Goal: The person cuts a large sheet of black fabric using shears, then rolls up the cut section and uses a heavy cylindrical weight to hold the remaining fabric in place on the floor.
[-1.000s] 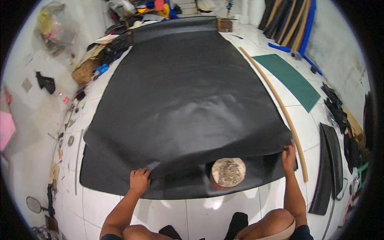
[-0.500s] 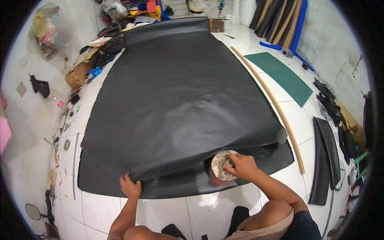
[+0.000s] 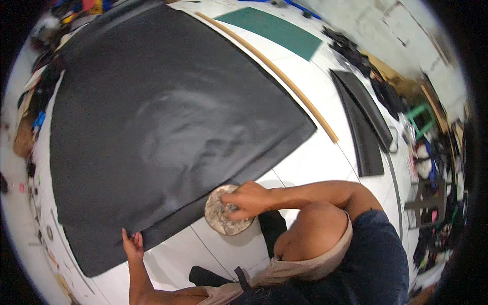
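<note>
A wide black sheet [image 3: 112, 127], which looks like synthetic leather, is spread over the tiles. A fold runs along its near side, and soft wrinkles catch the light in its middle. My right hand [image 3: 248, 199] grips a round tin [image 3: 217, 217] from above, fingers closed at the middle of its crusted, pale top. The tin is at the sheet's near edge, over the white tiles; whether it touches the floor I cannot tell. At the near edge further left, my left hand [image 3: 133, 245] has its fingers apart and holds nothing.
A long tan tube [image 3: 284, 84] lies along the sheet's right side. Beyond it are a green mat [image 3: 277, 31] and folded black strips [image 3: 358, 122] on the tiles. A green stool [image 3: 421, 118] and assorted clutter line the right wall; more clutter lies at the left.
The view has swung right. My right hand has brought the tin off the sheet, back toward me. My left hand remains by the near edge, its fingers now raised.
</note>
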### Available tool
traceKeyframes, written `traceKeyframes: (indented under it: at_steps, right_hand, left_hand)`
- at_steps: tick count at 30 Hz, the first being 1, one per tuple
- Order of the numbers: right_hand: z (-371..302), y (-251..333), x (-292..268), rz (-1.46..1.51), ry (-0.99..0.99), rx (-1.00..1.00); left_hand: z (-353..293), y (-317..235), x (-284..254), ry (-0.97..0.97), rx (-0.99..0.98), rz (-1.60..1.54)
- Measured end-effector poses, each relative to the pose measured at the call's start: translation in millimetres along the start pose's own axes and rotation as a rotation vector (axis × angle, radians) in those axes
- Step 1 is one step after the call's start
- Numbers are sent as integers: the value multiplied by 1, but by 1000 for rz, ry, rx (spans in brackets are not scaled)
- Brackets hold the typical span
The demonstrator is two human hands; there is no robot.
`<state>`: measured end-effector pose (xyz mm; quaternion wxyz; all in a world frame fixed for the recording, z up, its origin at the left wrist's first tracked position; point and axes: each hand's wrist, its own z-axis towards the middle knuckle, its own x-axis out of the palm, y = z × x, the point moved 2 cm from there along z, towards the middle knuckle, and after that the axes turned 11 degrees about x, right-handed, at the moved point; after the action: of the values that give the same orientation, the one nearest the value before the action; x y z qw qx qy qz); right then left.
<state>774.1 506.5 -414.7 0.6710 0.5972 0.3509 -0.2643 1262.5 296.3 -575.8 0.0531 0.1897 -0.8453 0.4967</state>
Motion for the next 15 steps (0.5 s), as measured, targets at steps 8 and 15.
traceKeyframes:
  at_steps: [8,15]
  right_hand:
    - [-35,15,16,31,427,-13]
    - [-27,-74,-33,443,-40,412]
  left_hand:
    - [3,23,14,3,41,327]
    - [-33,29,60,29,72,672]
